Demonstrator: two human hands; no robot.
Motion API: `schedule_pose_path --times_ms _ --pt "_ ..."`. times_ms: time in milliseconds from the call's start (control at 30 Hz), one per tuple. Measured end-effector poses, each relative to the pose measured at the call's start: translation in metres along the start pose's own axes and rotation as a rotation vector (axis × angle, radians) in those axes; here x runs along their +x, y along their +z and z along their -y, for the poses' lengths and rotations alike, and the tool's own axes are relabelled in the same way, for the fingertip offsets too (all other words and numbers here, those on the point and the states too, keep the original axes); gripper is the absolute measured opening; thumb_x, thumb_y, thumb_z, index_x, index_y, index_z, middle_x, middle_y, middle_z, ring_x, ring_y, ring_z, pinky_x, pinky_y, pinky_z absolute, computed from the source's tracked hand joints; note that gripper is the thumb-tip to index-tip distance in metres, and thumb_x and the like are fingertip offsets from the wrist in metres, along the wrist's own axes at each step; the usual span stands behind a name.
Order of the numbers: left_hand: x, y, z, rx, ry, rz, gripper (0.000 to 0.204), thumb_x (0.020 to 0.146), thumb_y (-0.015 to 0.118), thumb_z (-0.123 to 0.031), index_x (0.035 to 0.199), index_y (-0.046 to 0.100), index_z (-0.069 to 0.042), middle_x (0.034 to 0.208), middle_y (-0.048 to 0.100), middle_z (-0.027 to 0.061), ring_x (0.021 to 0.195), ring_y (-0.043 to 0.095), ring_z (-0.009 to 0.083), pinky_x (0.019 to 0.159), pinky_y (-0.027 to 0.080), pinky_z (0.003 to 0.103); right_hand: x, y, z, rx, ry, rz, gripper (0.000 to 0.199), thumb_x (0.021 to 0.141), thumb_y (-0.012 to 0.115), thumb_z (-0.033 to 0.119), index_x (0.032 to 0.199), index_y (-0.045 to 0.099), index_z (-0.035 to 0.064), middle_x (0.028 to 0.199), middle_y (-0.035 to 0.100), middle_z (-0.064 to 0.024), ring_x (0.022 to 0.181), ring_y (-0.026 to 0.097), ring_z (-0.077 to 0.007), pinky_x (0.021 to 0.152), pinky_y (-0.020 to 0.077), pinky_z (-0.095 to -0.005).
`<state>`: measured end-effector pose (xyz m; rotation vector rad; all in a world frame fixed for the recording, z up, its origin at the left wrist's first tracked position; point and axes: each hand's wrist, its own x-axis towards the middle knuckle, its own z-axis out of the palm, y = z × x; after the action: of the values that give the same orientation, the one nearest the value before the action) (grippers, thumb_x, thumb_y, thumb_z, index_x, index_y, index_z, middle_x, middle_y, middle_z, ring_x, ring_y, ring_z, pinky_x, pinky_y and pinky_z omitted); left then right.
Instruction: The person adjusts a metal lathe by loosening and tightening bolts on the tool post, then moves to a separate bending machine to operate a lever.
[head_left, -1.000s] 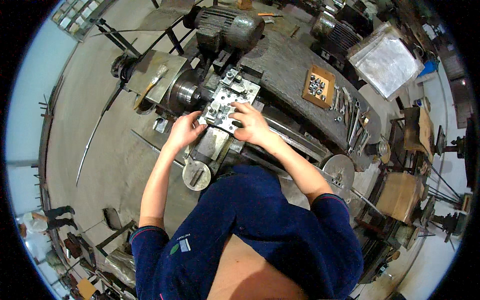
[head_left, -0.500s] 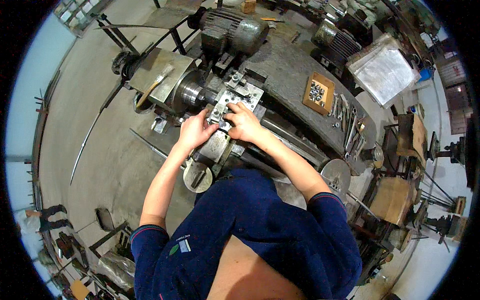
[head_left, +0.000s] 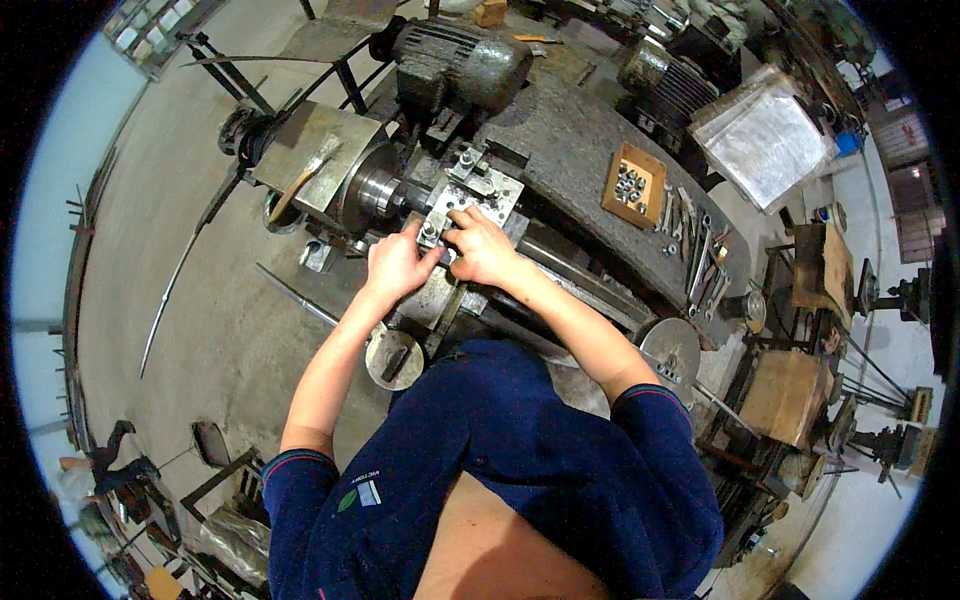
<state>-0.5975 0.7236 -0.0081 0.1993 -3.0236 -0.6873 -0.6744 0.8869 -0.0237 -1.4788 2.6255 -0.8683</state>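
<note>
Both hands meet at the near end of a metal tool post block [head_left: 453, 207] on a small lathe. At its left side, my left hand [head_left: 396, 268] is closed, thumb toward the block and fingertips by a bolt [head_left: 431, 231]; whatever they grip is hidden. My right hand [head_left: 484, 252] presses against the block's near right part with its fingers bent, and the thing under them cannot be made out. Left of the block is the shiny lathe chuck [head_left: 378, 194]. Below my left hand sits a round handwheel [head_left: 395, 360].
A brush [head_left: 308, 175] lies on the headstock cover [head_left: 318, 140]. To the right, a wooden box [head_left: 634, 185] of small metal parts stands near several wrenches [head_left: 700, 262]. An electric motor [head_left: 460, 62] is behind. Another person [head_left: 110, 465] is at the far left.
My hands have shifted very slightly and stay at the tool post block. The whole view has moved a little. The other person at the far left has changed pose.
</note>
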Motion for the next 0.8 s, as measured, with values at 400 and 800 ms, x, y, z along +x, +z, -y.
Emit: schedule_pose_path --times_ms 400,800 --pt "-0.006 0.009 -0.02 0.107 -0.054 -0.158 0.037 0.08 0.058 -0.039 0.081 0.057 -0.003 0.07 0.064 0.0159 0.06 0.063 0.0333 0.054 0.049 0.045 -0.01 -0.016 -0.012 0.12 0.011 -0.082 0.045 0.052 0.064 0.012 0.094 0.066 -0.0031 0.111 0.054 -0.0219 0.101 0.05 -0.0372 0.088 0.045 -0.0405" --pt "-0.012 0.013 -0.022 0.115 -0.138 -0.2 0.039 0.08 0.057 -0.042 0.081 0.059 -0.003 0.061 0.061 0.0166 0.057 0.062 0.0347 0.053 0.048 0.045 -0.158 -0.103 -0.118 0.113 0.553 -0.312 0.052 0.056 0.069 0.02 0.107 0.066 0.0083 0.124 0.053 -0.0191 0.115 0.049 -0.0334 0.1 0.0381 -0.0388"
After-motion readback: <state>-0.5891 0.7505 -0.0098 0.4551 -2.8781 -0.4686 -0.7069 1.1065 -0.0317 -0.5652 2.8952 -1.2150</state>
